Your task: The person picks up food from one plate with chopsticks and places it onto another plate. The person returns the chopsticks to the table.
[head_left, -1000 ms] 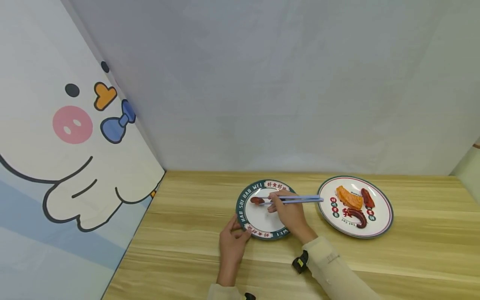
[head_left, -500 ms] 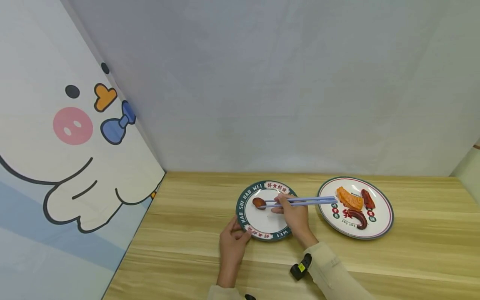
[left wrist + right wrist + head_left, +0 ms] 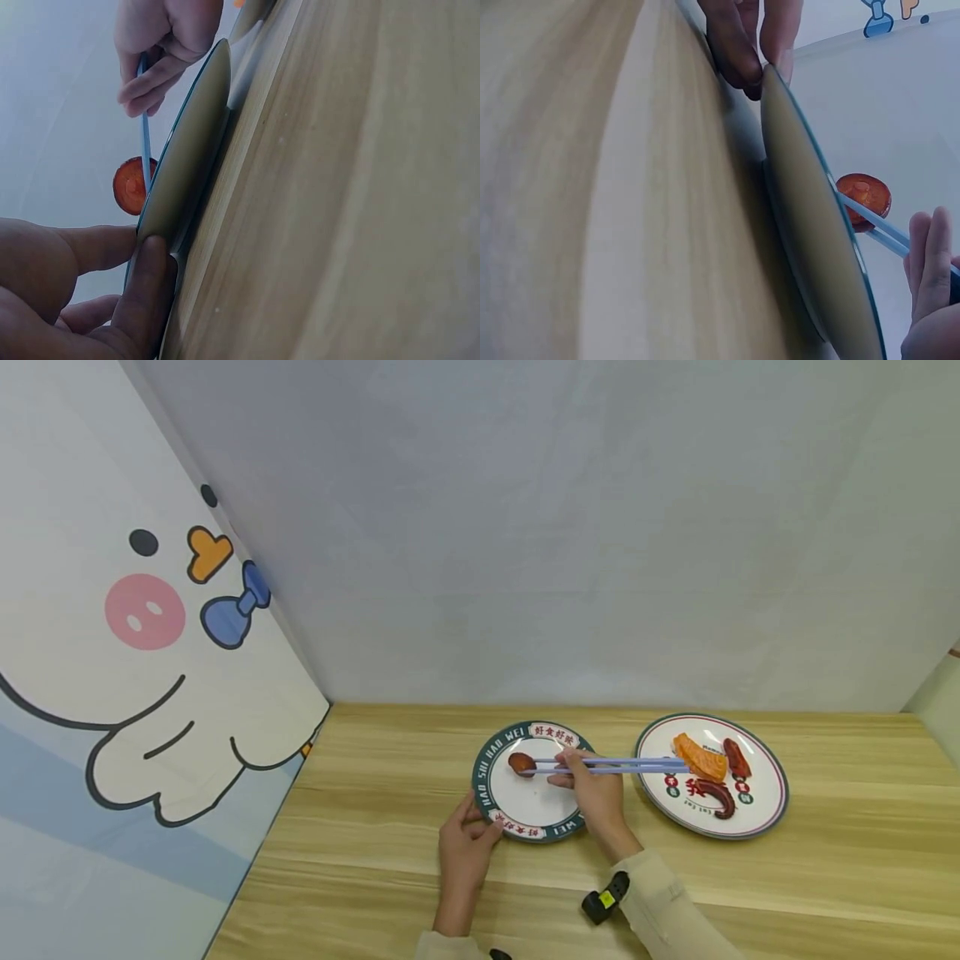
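My right hand (image 3: 597,800) holds a pair of pale blue chopsticks (image 3: 641,766) over the green-rimmed white plate (image 3: 483,781). At the chopstick tips is a reddish-brown mushroom cap (image 3: 521,765), over the plate's left half. Both wrist views show the mushroom cap (image 3: 129,187) (image 3: 865,196) tilted up beyond the plate's edge, its ribbed underside and stem stub showing. Whether it touches the plate is hidden. My left hand (image 3: 463,845) pinches the plate's near-left rim between thumb and fingers; in the left wrist view the plate's underside (image 3: 191,142) shows.
To the right stands a second white plate (image 3: 652,781), bearing an orange salmon-like slice (image 3: 699,757), a dark red curled tentacle (image 3: 722,797) and a red piece (image 3: 737,757). The wooden table (image 3: 375,827) meets a pale backdrop (image 3: 570,568); a cartoon-printed panel (image 3: 67,610) stands left.
My right hand and the chopsticks have moved right, and the mushroom cap has shifted slightly right and shows a rounder outline. My left hand and both plates have stayed put.
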### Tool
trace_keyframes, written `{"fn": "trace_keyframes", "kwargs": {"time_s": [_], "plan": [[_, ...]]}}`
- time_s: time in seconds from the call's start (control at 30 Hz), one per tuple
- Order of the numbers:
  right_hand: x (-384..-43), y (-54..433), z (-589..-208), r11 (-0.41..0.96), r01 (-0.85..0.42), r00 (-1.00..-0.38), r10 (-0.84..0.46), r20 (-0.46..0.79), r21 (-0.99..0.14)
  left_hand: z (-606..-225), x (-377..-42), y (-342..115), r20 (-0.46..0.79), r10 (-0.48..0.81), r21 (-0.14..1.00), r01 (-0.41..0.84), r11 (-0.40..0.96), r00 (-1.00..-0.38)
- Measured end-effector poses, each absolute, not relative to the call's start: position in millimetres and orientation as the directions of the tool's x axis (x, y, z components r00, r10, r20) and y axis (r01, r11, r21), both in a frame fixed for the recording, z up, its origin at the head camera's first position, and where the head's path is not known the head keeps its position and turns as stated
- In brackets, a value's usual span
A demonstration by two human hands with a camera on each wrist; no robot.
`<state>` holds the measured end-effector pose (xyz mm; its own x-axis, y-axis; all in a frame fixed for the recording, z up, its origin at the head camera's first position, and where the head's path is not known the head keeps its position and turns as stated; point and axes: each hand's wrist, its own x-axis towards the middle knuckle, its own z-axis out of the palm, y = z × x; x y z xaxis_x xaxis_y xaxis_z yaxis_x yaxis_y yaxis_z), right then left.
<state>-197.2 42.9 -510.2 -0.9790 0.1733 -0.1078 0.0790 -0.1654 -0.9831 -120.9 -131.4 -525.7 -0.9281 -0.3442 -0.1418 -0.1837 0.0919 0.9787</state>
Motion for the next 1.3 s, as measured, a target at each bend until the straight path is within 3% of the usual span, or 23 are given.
{"fn": "trace_keyframes", "kwargs": {"time_s": [0.63, 1.3], "plan": [[-190, 59, -495, -0.226, 0.104, -0.966, 0.209, -0.152, -0.969, -523, -124, -129, -0.152, -0.345, 0.975, -0.198, 0.103, -0.926], [-181, 80, -498, -0.264, 0.037, -0.960, 0.260, -0.108, -0.964, -523, -122, -128, -0.147, -0.351, 0.976, -0.194, 0.103, -0.925]]}}
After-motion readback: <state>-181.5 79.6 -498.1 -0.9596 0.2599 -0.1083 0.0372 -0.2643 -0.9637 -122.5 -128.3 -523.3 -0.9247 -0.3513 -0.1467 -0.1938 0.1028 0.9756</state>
